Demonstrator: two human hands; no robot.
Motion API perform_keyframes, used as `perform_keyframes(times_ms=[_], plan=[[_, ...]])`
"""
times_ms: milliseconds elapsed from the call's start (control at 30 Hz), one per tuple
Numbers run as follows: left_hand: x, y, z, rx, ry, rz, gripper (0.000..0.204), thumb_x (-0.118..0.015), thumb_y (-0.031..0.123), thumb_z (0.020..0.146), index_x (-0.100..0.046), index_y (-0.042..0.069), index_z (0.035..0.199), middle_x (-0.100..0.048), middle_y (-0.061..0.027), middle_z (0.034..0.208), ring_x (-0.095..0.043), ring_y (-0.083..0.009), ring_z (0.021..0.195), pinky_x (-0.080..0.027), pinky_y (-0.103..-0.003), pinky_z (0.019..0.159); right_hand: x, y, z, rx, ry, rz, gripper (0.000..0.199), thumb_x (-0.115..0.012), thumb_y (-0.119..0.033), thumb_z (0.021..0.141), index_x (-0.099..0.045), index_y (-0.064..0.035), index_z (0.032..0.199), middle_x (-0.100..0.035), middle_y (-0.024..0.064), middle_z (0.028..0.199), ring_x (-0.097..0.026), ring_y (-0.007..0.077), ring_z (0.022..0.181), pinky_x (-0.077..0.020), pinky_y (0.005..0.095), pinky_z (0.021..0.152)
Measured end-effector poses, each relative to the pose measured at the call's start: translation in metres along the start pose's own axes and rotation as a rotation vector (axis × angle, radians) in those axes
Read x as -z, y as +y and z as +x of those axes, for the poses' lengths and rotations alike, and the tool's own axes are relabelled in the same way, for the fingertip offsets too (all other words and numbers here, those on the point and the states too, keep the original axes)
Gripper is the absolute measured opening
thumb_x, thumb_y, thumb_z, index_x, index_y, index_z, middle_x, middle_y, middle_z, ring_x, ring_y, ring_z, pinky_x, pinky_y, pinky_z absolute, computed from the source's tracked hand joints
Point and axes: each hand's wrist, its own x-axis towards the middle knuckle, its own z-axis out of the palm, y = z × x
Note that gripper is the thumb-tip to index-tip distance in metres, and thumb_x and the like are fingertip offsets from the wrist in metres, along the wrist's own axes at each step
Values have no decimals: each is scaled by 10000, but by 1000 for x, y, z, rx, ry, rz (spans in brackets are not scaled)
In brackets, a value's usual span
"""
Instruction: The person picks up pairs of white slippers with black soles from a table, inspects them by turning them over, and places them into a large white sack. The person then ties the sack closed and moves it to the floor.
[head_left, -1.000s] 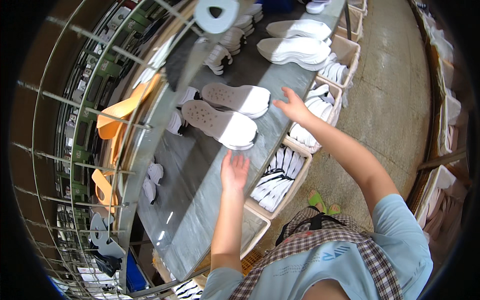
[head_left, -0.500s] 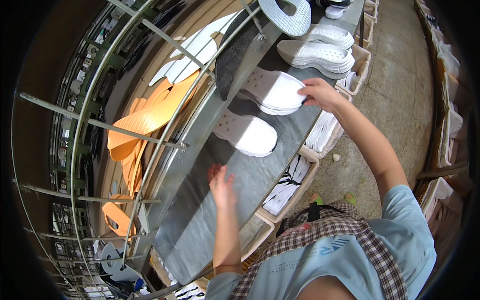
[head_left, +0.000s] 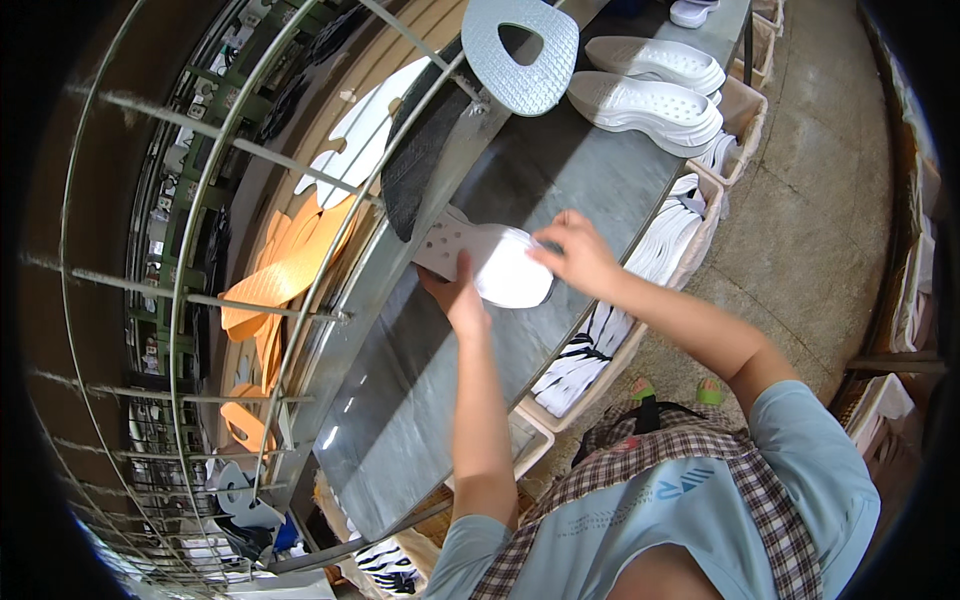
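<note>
White shoe soles [head_left: 512, 268], dotted with round holes at one end, lie together over the grey metal table in front of me. Around their near-left side wraps my left hand [head_left: 458, 295], its thumb resting up against the edge. At the rounded toe end, my right hand [head_left: 580, 255] has its fingers drawn together in a pinch. A small dark bit shows by those fingertips, too blurred to name. More white soles [head_left: 645, 108] lie stacked farther along the table.
Left of the table [head_left: 400, 400] stands a wire rack [head_left: 185, 230] with orange sheet pieces [head_left: 290, 270]. A pale textured cutout [head_left: 540, 75] juts over the table. Bins of white strips [head_left: 580, 370] line its right side, beside the floor [head_left: 800, 200].
Two separate groups of soles lay before me; now one shows between my hands. My left hand has moved up onto it, and my right hand has come nearer and left.
</note>
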Motion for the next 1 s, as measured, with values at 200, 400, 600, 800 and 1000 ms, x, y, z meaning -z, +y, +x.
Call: perform_keyframes(times_ms=[200,400,600,800,1000], plan=[[12,-3,5,201,-30,-178,665,-644,167,836,-252,-16,1342,-429,-162,1286,-454,-258,1150,-387,-365,956,-41,30,47,-648,-493,608,560,-392,-455,928,-589,56,1046,-607,159,1064,-570,215,935,-449,336,797],[41,-3,7,299,-173,-295,597,-562,282,884,-292,-7,1331,-437,-164,1283,-467,-283,1146,-389,-397,961,-53,-1,56,-1017,-745,947,602,-437,-541,868,-549,-32,1171,-600,144,1095,-573,236,986,-468,386,804],[77,5,-38,429,-611,-788,579,-367,456,910,-405,29,1299,-488,-115,1282,-456,-301,1186,-362,-428,995,0,-20,20,-1146,-930,1029,643,-523,-599,786,-526,-135,1230,-552,56,1216,-498,218,1145,-396,417,909],[36,19,-99,352,-484,-523,563,-347,349,895,-370,-32,1309,-470,-164,1287,-437,-320,1199,-324,-425,1030,74,-34,-33,-1128,-560,1609,573,-619,-295,825,-432,23,1264,-534,153,1227,-527,245,1116,-410,369,966],[-26,48,-137,720,-406,-622,524,-333,308,896,-403,-40,1282,-490,-190,1257,-474,-326,1158,-346,-424,1014,156,-41,-76,-1126,-354,1637,617,-616,-343,824,-397,-11,1295,-511,168,1250,-527,270,1120,-408,397,983]])
